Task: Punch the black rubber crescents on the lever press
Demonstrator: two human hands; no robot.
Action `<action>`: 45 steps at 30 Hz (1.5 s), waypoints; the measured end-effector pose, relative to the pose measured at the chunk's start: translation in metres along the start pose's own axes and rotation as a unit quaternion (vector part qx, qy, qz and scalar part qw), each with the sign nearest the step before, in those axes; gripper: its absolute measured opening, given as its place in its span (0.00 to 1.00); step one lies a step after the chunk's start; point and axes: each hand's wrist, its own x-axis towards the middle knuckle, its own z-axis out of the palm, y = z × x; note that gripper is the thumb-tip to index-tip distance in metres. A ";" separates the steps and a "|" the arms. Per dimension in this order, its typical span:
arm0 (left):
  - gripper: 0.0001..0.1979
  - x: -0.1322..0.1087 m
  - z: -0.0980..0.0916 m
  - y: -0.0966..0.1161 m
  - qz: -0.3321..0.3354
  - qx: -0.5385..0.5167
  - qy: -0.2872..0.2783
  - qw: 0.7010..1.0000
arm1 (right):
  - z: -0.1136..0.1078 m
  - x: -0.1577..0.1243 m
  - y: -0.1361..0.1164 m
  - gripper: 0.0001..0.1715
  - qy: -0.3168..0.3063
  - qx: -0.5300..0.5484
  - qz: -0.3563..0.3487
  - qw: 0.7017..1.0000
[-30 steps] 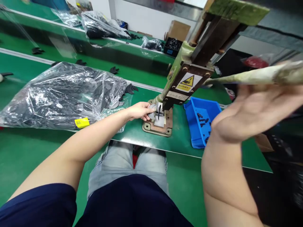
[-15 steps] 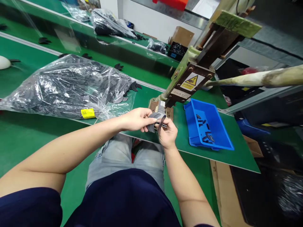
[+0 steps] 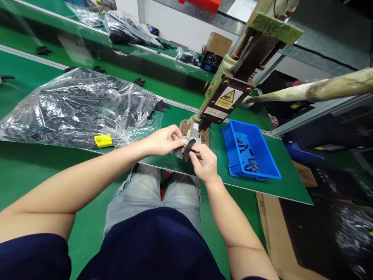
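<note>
In front of the press base (image 3: 204, 137), my two hands meet over thin, curved flat pieces. My left hand (image 3: 163, 140) pinches a grey curved piece (image 3: 178, 152) between thumb and fingers. With its fingertips closed, my right hand (image 3: 204, 161) grips a dark curved piece (image 3: 189, 149), which partly overlaps the grey one. Whether the two pieces are joined is unclear. Fingers cover parts of both.
Behind my hands rises a hand press (image 3: 223, 97) with a warning label and a long lever (image 3: 320, 87). To its right, a blue bin (image 3: 266, 157) holds several small black parts. A clear bag (image 3: 72, 105) of dark curved pieces lies left.
The dark piece has turned from edge-on to show its broad face. The small black part seen at my right fingertips is no longer clearly visible. The whole view has shifted slightly.
</note>
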 end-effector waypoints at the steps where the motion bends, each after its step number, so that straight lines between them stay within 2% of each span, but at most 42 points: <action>1: 0.16 -0.003 0.001 0.000 0.040 0.036 0.047 0.997 | 0.000 0.000 0.001 0.08 0.003 -0.006 -0.010 1.000; 3: 0.15 -0.008 0.005 0.000 0.114 0.104 0.095 0.983 | 0.000 0.000 0.001 0.06 0.003 -0.022 -0.033 0.999; 6: 0.14 -0.008 0.009 -0.003 0.156 0.133 0.059 0.977 | 0.003 0.000 0.000 0.06 -0.003 -0.044 -0.071 0.997; 12: 0.18 0.001 0.009 -0.015 0.096 0.047 0.018 0.994 | 0.005 -0.006 -0.004 0.08 0.018 -0.010 -0.057 0.998; 16: 0.17 -0.002 0.013 -0.015 0.037 -0.078 0.015 0.996 | 0.006 -0.007 -0.005 0.09 0.053 0.022 -0.016 0.998; 20: 0.23 0.000 0.015 -0.019 -0.028 -0.189 -0.079 0.978 | 0.007 0.000 -0.001 0.11 0.036 0.036 0.004 0.999; 21: 0.24 0.004 0.014 -0.022 -0.038 -0.198 -0.083 0.976 | 0.006 0.001 0.000 0.13 0.031 0.030 0.010 0.999; 23: 0.24 0.016 0.007 -0.033 -0.063 -0.200 -0.051 0.976 | 0.000 0.000 0.005 0.18 0.036 0.018 0.034 0.999; 27: 0.20 0.061 -0.014 -0.058 -0.165 -0.196 0.051 0.965 | -0.031 -0.020 0.014 0.20 0.062 0.021 0.087 0.994; 29: 0.18 0.095 -0.022 -0.066 -0.222 -0.193 0.089 0.952 | -0.054 -0.037 0.017 0.19 0.057 0.022 0.108 0.992; 31: 0.17 0.134 -0.029 -0.067 -0.249 -0.183 0.115 0.944 | -0.078 -0.053 0.019 0.18 0.049 0.011 0.124 0.991; 35: 0.13 0.215 -0.043 -0.056 -0.212 -0.174 0.156 0.949 | -0.125 -0.073 0.022 0.14 0.058 -0.041 0.145 0.987; 38: 0.10 0.253 -0.052 -0.053 -0.181 -0.167 0.185 0.951 | -0.159 -0.076 0.035 0.11 0.074 -0.094 0.165 0.979; 41: 0.09 0.259 -0.055 -0.062 -0.172 -0.142 0.189 0.956 | -0.194 -0.075 0.069 0.14 0.053 -0.146 0.208 0.966; 43: 0.10 0.245 -0.052 -0.070 -0.162 -0.120 0.178 0.963 | -0.216 -0.073 0.104 0.21 0.009 -0.170 0.253 0.952; 45: 0.12 0.220 -0.048 -0.077 -0.152 -0.096 0.165 0.970 | -0.234 -0.067 0.142 0.28 -0.080 -0.200 0.298 0.930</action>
